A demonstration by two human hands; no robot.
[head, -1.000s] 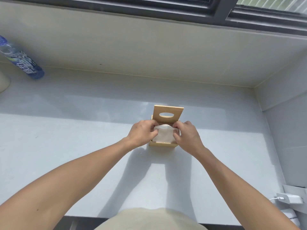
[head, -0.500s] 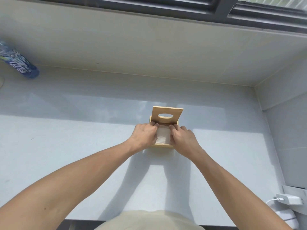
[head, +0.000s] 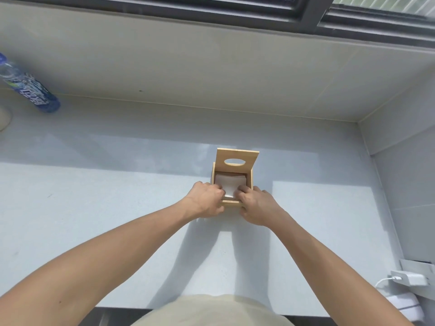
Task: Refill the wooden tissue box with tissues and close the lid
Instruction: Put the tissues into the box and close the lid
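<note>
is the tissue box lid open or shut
Open: the lid stands up behind the wooden box, leaving the white tissues inside exposed.

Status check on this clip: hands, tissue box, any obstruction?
Left hand and right hand both at the wooden tissue box, fingers on the tissues inside. Lid upright, open. Nothing in the way.

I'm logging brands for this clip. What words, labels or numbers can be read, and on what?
Blue-labelled clear plastic bottle: white lettering on the label, too blurred and skewed to read.
Light wooden tissue box, white charger: no text visible.
</note>
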